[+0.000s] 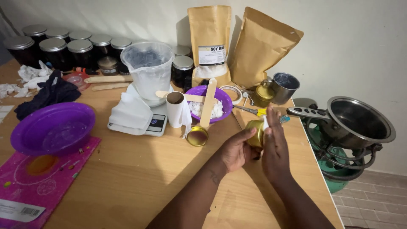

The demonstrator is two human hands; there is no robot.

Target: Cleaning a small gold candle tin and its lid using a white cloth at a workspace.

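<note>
Two hands on one small gold tin (255, 132) from the head view: left hand (235, 151) fingers curled round it, right hand (274, 146) fingers pressed together, flat against it. Could slip loose, tumble off table edge (316, 163) just right of the fingertips.

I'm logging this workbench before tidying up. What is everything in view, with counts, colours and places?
Gold tin: one, held between both hands.
Gold lid: one, on the table before the purple bowl.
Purple bowl: one, holds white flakes and a wooden stick.
Purple plate: one, left, on a pink sheet.
Plastic tub: one, clear, on a white scale.
Paper roll: one, white, beside the scale.
Brown pouches: two, against the wall.
Dark jars: several, silver lids, back left.
Saucepan: one, steel, on a burner, right.
Metal cup: one, near the pouches.
Dark cloth: one, left.
Table: one, wooden.
Left hand: grips the tin.
Right hand: flat against the tin.
</note>
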